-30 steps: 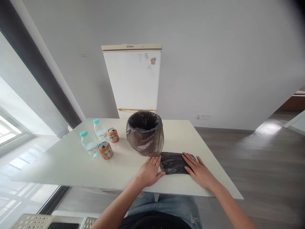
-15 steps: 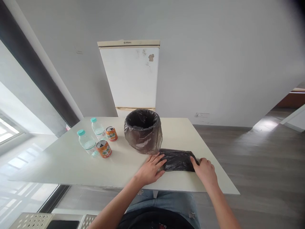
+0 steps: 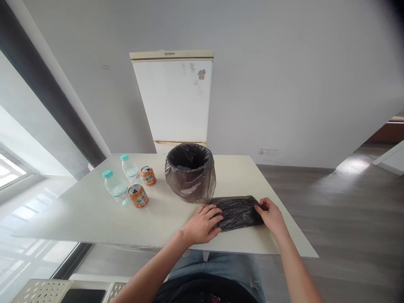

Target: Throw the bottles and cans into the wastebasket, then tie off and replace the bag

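A folded black plastic garbage bag (image 3: 238,213) lies flat on the white table, in front of a bin. My left hand (image 3: 203,224) rests on the bag's left end with its fingers stretched out. At the opposite end, my right hand (image 3: 270,215) pinches the bag's edge between thumb and fingers. The trash bin (image 3: 192,179) stands upright, lined with a dark translucent bag folded over its rim. Left of it are two orange cans (image 3: 138,196) and two clear plastic bottles (image 3: 116,189) with teal caps, all upright.
The white table (image 3: 91,214) has its front edge close to my body. Behind it a white refrigerator (image 3: 176,101) stands against the grey wall. A perforated beige surface holding a dark flat object (image 3: 83,296) shows at the lower left.
My right hand has moved slightly up along the bag's right end, now pinching its edge there. The bag's right part has spread a little. My left hand stays almost in place.
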### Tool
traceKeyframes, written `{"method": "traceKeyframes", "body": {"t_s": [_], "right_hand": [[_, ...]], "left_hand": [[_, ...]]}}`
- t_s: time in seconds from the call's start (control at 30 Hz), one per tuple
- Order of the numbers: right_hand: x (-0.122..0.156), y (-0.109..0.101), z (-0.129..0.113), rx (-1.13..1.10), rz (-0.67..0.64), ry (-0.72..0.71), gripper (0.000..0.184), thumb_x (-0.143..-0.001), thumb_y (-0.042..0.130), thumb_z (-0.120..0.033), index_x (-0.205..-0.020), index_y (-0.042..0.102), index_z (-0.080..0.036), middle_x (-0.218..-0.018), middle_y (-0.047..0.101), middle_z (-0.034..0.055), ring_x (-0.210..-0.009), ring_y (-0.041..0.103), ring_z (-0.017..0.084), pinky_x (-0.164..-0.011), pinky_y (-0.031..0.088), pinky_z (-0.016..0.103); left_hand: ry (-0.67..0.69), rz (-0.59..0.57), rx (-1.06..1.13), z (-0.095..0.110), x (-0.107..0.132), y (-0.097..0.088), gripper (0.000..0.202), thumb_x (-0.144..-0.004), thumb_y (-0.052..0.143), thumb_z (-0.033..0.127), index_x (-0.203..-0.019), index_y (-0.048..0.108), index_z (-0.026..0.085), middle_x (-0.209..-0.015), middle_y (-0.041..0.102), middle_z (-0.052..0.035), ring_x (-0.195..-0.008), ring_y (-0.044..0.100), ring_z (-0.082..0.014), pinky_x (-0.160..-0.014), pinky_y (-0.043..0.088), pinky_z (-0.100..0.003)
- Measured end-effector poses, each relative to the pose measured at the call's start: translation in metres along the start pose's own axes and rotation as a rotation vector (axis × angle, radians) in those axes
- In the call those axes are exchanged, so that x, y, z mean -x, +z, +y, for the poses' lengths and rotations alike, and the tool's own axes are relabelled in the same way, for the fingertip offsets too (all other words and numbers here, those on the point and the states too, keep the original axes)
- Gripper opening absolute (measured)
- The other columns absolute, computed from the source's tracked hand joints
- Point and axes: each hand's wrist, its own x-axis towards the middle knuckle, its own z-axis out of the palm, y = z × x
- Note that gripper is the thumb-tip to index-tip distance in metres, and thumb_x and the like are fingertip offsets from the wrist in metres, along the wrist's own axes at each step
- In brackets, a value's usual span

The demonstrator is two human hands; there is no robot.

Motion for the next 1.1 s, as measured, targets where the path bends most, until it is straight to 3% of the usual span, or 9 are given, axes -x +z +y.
{"method": "traceKeyframes", "body": {"t_s": [0.13, 0.23, 0.43, 0.57, 0.67, 0.77, 0.83, 0.97, 1.1], "right_hand": [[0.007, -0.009, -0.008, 0.29, -0.045, 0.229, 0.057, -0.083, 0.054, -0.068, -0.111, 0.057, -0.019, -0.106, 0.073, 0.0188, -0.098, 0.071, 0.036, -0.078, 0.052, 0.042], [0.014, -0.011, -0.016, 0.485, -0.151, 0.313, 0.068, -0.088, 0.045, -0.078, -0.109, 0.063, -0.015, -0.108, 0.072, 0.0251, -0.101, 0.071, 0.042, -0.078, 0.052, 0.046], [0.009, -0.008, -0.016, 0.39, -0.279, 0.211, 0.033, -0.087, 0.061, -0.053, -0.079, 0.065, -0.021, -0.087, 0.074, 0.0158, -0.085, 0.072, 0.032, -0.069, 0.048, 0.036], [0.01, -0.003, -0.013, 0.112, -0.101, 0.15, 0.027, -0.079, 0.062, -0.047, -0.065, 0.052, -0.025, -0.065, 0.062, 0.0034, -0.065, 0.059, 0.023, -0.061, 0.04, 0.032], [0.02, 0.013, -0.024, -0.356, 0.137, 0.133, 0.036, -0.076, 0.064, -0.047, -0.068, 0.036, -0.026, -0.059, 0.047, -0.0048, -0.059, 0.048, 0.017, -0.058, 0.036, 0.028], [0.035, 0.035, -0.04, -0.736, 0.258, 0.142, 0.044, -0.077, 0.067, -0.048, -0.077, 0.028, -0.027, -0.064, 0.042, -0.0079, -0.06, 0.048, 0.014, -0.056, 0.038, 0.024], [0.043, 0.046, -0.048, -0.791, 0.285, 0.156, 0.042, -0.076, 0.071, -0.047, -0.088, 0.036, -0.027, -0.072, 0.051, -0.0066, -0.066, 0.055, 0.016, -0.061, 0.044, 0.025], [0.048, 0.049, -0.047, -0.584, 0.44, 0.157, 0.055, -0.078, 0.072, -0.047, -0.123, 0.052, -0.022, -0.106, 0.066, 0.007, -0.091, 0.066, 0.023, -0.081, 0.053, 0.034], [0.037, 0.04, -0.035, -0.616, 0.483, 0.151, 0.052, -0.083, 0.068, -0.05, -0.122, 0.065, -0.016, -0.12, 0.071, 0.0146, -0.106, 0.068, 0.028, -0.092, 0.055, 0.038]], "left_hand": [[0.101, -0.026, 0.028, -0.002, -0.024, 0.007, 0.04, -0.104, 0.054, 0.041, -0.136, 0.064, 0.021, -0.143, 0.065, -0.0108, -0.141, 0.051, -0.0288, -0.12, 0.037, -0.047], [0.161, -0.067, 0.051, -0.006, -0.044, 0.014, 0.043, -0.105, 0.053, 0.044, -0.139, 0.063, 0.021, -0.144, 0.065, -0.0117, -0.14, 0.053, -0.0282, -0.119, 0.038, -0.045], [0.175, -0.17, 0.067, -0.007, -0.058, 0.025, 0.043, -0.106, 0.05, 0.042, -0.143, 0.06, 0.023, -0.145, 0.064, -0.0099, -0.138, 0.055, -0.0261, -0.113, 0.042, -0.044], [0.136, -0.178, 0.093, -0.003, -0.057, 0.029, 0.043, -0.106, 0.05, 0.044, -0.144, 0.06, 0.026, -0.148, 0.063, -0.0095, -0.135, 0.057, -0.027, -0.112, 0.041, -0.044], [0.132, -0.174, 0.092, -0.001, -0.057, 0.033, 0.045, -0.105, 0.051, 0.044, -0.145, 0.059, 0.026, -0.146, 0.064, -0.0094, -0.135, 0.057, -0.0277, -0.111, 0.042, -0.045], [0.138, -0.163, 0.083, 0.0, -0.057, 0.036, 0.044, -0.105, 0.052, 0.044, -0.145, 0.059, 0.026, -0.145, 0.065, -0.0091, -0.135, 0.057, -0.0268, -0.111, 0.042, -0.045], [0.14, -0.164, 0.086, -0.001, -0.057, 0.035, 0.044, -0.105, 0.051, 0.043, -0.145, 0.058, 0.026, -0.145, 0.065, -0.0089, -0.135, 0.058, -0.0261, -0.111, 0.042, -0.045], [0.112, -0.149, 0.116, -0.003, -0.053, 0.029, 0.047, -0.104, 0.054, 0.043, -0.146, 0.055, 0.022, -0.148, 0.063, -0.0104, -0.139, 0.054, -0.027, -0.116, 0.038, -0.044], [0.083, -0.098, 0.112, -0.006, -0.049, 0.022, 0.043, -0.102, 0.057, 0.044, -0.139, 0.062, 0.023, -0.15, 0.06, -0.0102, -0.143, 0.051, -0.0292, -0.12, 0.035, -0.045]]}}
